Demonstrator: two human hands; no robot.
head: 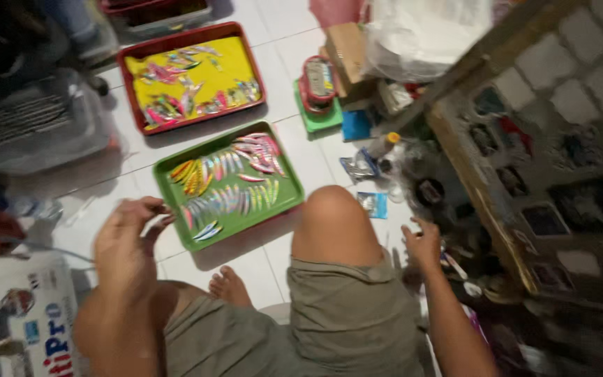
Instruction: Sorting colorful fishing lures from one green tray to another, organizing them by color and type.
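ahead of left hand point(125, 246), green tray point(169, 183) of lures point(228, 183) lies just right; fingers loosely curled, grasping nothing; right hand point(423, 244) farther, grip unclear.

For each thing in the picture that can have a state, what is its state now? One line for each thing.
Green tray: flat on the floor, filled with rows of lures.
Red tray: flat on the floor, yellow inside, lures scattered in it.
Left hand: raised by the green tray's near corner, fingers curled; a grip cannot be told.
Right hand: low beside the knee, among small items on the floor.
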